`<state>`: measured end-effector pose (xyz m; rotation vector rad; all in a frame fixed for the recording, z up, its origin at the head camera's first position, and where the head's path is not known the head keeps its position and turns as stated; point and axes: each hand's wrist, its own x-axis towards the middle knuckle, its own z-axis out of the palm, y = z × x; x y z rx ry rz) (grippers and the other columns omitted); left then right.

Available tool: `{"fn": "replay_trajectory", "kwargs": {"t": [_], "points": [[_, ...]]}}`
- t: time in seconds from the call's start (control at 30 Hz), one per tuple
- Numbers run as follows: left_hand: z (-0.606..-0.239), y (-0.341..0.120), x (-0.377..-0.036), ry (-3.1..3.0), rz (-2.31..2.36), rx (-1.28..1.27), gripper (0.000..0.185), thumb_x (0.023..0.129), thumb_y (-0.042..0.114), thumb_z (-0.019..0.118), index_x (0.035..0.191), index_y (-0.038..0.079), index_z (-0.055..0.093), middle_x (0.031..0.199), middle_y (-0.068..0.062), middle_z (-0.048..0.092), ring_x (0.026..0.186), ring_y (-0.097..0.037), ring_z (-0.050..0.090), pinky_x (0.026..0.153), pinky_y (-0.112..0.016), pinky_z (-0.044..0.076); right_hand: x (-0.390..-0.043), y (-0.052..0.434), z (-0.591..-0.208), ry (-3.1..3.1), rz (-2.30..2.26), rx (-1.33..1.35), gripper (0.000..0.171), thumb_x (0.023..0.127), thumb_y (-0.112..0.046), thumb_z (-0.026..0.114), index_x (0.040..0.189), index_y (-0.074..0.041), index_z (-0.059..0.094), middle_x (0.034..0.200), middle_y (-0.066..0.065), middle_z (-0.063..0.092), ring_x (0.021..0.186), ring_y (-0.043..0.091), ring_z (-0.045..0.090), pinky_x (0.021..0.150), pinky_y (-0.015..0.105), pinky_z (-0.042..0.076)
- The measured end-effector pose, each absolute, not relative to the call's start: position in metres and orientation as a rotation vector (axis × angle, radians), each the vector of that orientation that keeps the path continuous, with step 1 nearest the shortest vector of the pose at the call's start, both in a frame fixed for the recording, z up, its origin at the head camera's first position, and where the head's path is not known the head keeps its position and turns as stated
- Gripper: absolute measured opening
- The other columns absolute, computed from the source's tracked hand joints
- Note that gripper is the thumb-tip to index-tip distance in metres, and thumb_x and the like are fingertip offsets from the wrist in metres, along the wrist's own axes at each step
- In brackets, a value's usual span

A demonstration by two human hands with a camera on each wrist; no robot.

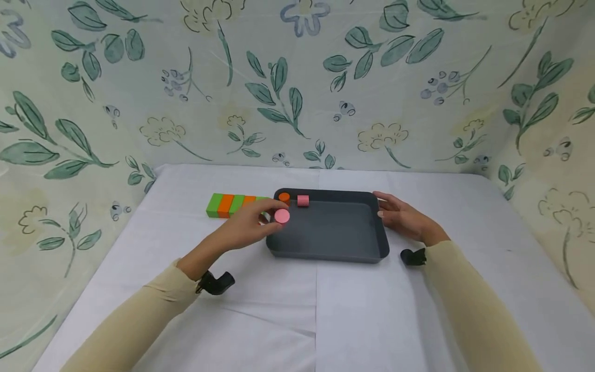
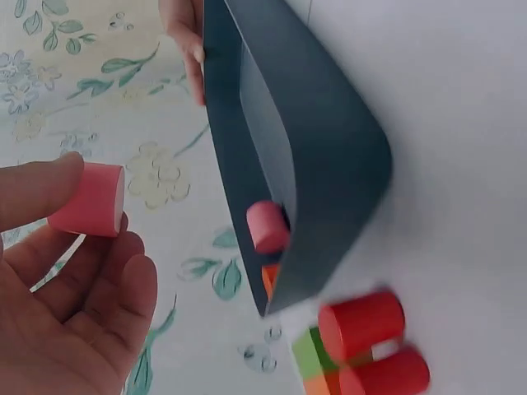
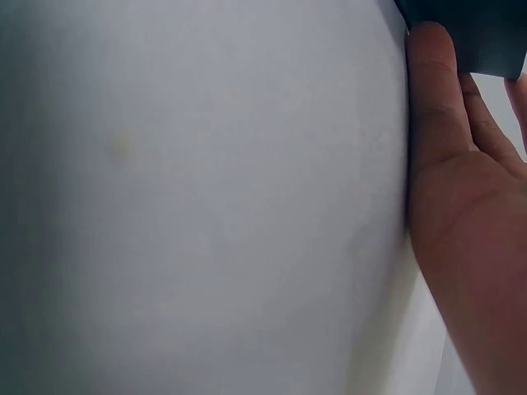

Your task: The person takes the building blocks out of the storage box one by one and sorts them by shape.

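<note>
My left hand (image 1: 246, 226) pinches a pink cylinder block (image 1: 282, 216) between thumb and fingertips, above the left side of a dark grey tray (image 1: 327, 232). Inside the tray's far left corner are an orange cylinder (image 1: 284, 197) and a second pink cylinder (image 1: 303, 201), which lies on its side. In the left wrist view the held cylinder (image 2: 97, 197) shows its flat end, apart from the tray. At the tray's right end, my right hand (image 1: 408, 218) rests its extended fingers against the outer wall. The right wrist view shows fingers (image 3: 436, 99) touching that wall.
Left of the tray stands a row of green and orange blocks (image 1: 225, 205), partly hidden by the left hand. Two red cylinders, one nearer the tray (image 2: 362, 322), lie beside the row in the left wrist view. A white cloth (image 1: 279, 320) covers the table.
</note>
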<state>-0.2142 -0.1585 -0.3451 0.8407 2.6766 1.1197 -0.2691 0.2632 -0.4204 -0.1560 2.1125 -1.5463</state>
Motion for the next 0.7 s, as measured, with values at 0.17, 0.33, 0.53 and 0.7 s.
{"fn": "replay_trajectory", "kwargs": {"t": [0.17, 0.33, 0.53, 0.7], "points": [[-0.341, -0.194, -0.204, 2.775, 1.09, 0.768, 0.036, 0.09, 0.015, 0.07, 0.125, 0.011, 0.065, 0.112, -0.003, 0.069, 0.102, -0.019, 0.063, 0.087, -0.035, 0.057, -0.269, 0.263, -0.42, 2.106, -1.559, -0.145, 0.079, 0.1, -0.017, 0.054, 0.161, -0.022, 0.003, 0.168, 0.016, 0.002, 0.155, 0.04, 0.01, 0.124, 0.059, 0.012], [-0.344, -0.222, -0.197, 2.813, 1.045, 0.706, 0.035, 0.09, 0.017, 0.072, 0.124, 0.011, 0.066, 0.113, -0.002, 0.07, 0.103, -0.019, 0.062, 0.085, -0.031, 0.057, -0.269, 0.262, -0.42, 2.104, -1.555, -0.145, 0.079, 0.1, -0.016, 0.053, 0.161, -0.022, 0.003, 0.168, 0.016, 0.002, 0.155, 0.041, 0.01, 0.124, 0.059, 0.011], [-0.342, -0.244, -0.192, 2.827, 1.042, 0.623, 0.039, 0.09, 0.014, 0.071, 0.128, 0.006, 0.063, 0.116, -0.008, 0.069, 0.105, -0.023, 0.062, 0.087, -0.035, 0.058, -0.269, 0.259, -0.421, 2.108, -1.539, -0.152, 0.077, 0.101, -0.016, 0.052, 0.161, -0.022, 0.003, 0.168, 0.016, 0.0, 0.155, 0.041, 0.01, 0.124, 0.059, 0.011], [-0.344, -0.263, -0.2, 2.784, 1.078, 0.472, 0.046, 0.093, 0.028, 0.068, 0.134, 0.007, 0.059, 0.126, -0.013, 0.065, 0.114, -0.03, 0.06, 0.093, -0.046, 0.058, -0.269, 0.26, -0.419, 2.112, -1.542, -0.154, 0.077, 0.101, -0.016, 0.052, 0.161, -0.022, 0.003, 0.168, 0.016, 0.001, 0.155, 0.041, 0.01, 0.124, 0.06, 0.01]]}}
